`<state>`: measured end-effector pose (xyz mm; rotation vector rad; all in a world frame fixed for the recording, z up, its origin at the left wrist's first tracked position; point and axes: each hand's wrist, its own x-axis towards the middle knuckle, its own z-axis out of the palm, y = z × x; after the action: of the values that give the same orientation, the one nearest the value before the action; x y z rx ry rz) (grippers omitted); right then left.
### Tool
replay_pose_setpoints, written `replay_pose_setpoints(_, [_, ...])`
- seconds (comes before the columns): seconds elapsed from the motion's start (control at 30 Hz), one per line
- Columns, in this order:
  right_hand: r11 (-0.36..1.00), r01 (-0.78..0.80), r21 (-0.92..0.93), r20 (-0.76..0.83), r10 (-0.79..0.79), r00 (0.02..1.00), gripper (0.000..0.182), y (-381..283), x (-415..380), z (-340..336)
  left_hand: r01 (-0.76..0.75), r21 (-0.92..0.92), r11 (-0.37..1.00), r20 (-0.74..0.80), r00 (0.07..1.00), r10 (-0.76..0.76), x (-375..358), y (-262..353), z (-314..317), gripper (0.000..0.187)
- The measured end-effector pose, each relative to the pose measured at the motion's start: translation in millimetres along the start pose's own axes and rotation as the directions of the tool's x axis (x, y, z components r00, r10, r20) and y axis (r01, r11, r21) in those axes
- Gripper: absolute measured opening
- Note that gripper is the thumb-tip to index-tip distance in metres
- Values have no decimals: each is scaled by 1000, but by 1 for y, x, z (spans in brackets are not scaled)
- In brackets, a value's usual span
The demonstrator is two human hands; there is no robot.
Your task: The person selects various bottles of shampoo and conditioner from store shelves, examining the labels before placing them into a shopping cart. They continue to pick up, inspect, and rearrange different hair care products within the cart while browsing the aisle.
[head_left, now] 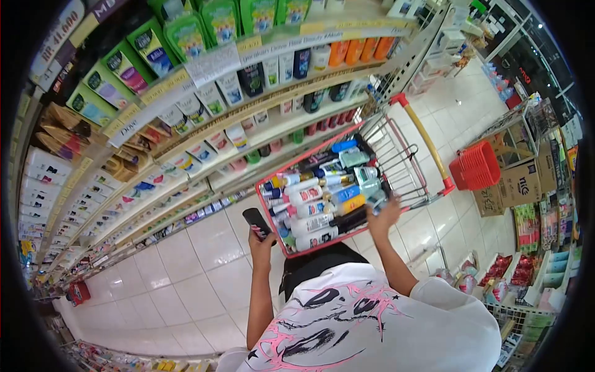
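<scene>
My left hand [263,240] is wrapped round a dark bottle [254,218] with a little pink lettering, beside the near left corner of the shopping cart [274,230]. Bottles and tubes fill the cart's basket, many lying on their sides. Among them are white bottles [317,239], a blue bottle [346,193] and a yellow one [351,204]. My right hand [385,218] is over the basket's right side with its fingers spread, close to a greyish pack [370,187]. Whether its fingertips touch anything there, I cannot make out.
Shelves [217,74] of bottles and tubes run along the left and far side. The cart's yellow and red handle [427,139] points right. Red shopping baskets [476,167] and a cardboard box [522,183] stand at the right, by more shelves. White tiled floor [192,266] surrounds the cart.
</scene>
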<state>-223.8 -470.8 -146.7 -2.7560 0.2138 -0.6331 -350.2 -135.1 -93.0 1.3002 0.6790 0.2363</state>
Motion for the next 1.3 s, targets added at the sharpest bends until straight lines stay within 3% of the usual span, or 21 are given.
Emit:
replay_pose_setpoints(0.03, [989, -146, -31, -136, 140, 981, 106, 38, -10, 19, 18, 12, 1000, -1, 1000, -18, 1, -21, -14, 30])
replay_pose_setpoints(0.07, [887, -458, 59, -117, 461, 880, 105, 33, -3, 3, 175, -11, 985, -131, 976, -175, 7, -40, -25, 27])
replay_pose_setpoints(0.1, [678, -721, 140, -79, 734, 675, 104, 23, 13, -19, 319, -48, 947, -245, 915, -321, 15, -59, -34, 26])
replay_pose_setpoints(0.17, [535, -800, 271, -152, 844, 514, 109, 53, 42, -24, 202, -66, 977, -383, 899, -212, 39, -102, -43, 32])
replay_pose_setpoints(0.23, [741, -631, 231, -440, 658, 611, 104, 93, 73, -19, 78, 21, 997, -458, 887, -60, 73, -152, -52, 36])
replay_pose_setpoints(0.27, [935, -346, 83, -539, 334, 773, 89, 109, 90, -29, 75, 27, 997, -446, 893, -56, 81, -162, -48, 36])
replay_pose_setpoints(0.33, [961, -223, -165, -250, 178, 952, 73, 102, 125, -53, 93, 100, 991, -468, 883, -36, 96, -170, -34, 38])
replay_pose_setpoints(0.37, [971, -174, -167, -74, 163, 984, 70, 108, 137, -49, 171, 121, 978, -484, 870, -93, 101, -172, -25, 38])
replay_pose_setpoints(0.4, [980, -113, -165, 110, 133, 985, 67, 115, 150, -45, 256, 130, 958, -507, 848, -158, 102, -178, -17, 38])
replay_pose_setpoints(0.43, [981, -76, -178, 241, 118, 963, 68, 119, 157, -44, 228, 98, 969, -565, 814, -134, 117, -218, -21, 39])
replay_pose_setpoints(0.47, [940, -2, -340, 367, 135, 920, 70, 123, 162, -38, 90, 85, 992, -583, 812, -24, 133, -274, -30, 40])
replay_pose_setpoints(0.5, [913, 7, -409, 404, 174, 898, 72, 113, 165, -44, -26, -251, 968, -418, 904, -84, 128, -292, -34, 38])
replay_pose_setpoints(0.53, [932, -42, -359, 469, 219, 856, 71, 110, 170, -50, 1, -304, 953, -451, 881, -144, 126, -297, -32, 37])
replay_pose_setpoints(0.57, [928, -56, -368, 449, 231, 863, 69, 119, 169, -43, -56, -271, 961, -506, 858, -92, 125, -312, -37, 33])
replay_pose_setpoints(0.6, [926, -59, -373, 437, 231, 869, 68, 129, 168, -33, 80, 41, 996, -552, 833, -44, 114, -286, -29, 19])
replay_pose_setpoints(0.63, [924, 21, -382, 489, 183, 853, 68, 130, 168, -28, 3, 149, 989, -559, 825, 82, 121, -308, -39, 18])
replay_pose_setpoints(0.67, [941, 10, -338, 465, 158, 871, 65, 128, 165, -31, 6, 18, 1000, -543, 840, 4, 117, -286, -29, 16])
replay_pose_setpoints(0.73, [952, 36, -304, 491, 124, 862, 62, 128, 167, -33, -22, 4, 1000, -565, 825, 21, 111, -238, -5, 28])
replay_pose_setpoints(0.8, [941, 28, -336, 445, 133, 886, 60, 126, 166, -33, 146, 168, 975, -666, 746, 3, 117, -236, -7, 32])
replay_pose_setpoints(1.0, [936, -77, -343, 462, 240, 854, 50, 125, 166, -24, 310, 508, 804, -724, 660, 202, 114, -173, 22, 36])
replay_pose_setpoints(1.3, [910, -171, -378, 386, 323, 864, 51, 128, 147, -28, 334, 494, 803, -736, 651, 183, 138, -161, 29, 33])
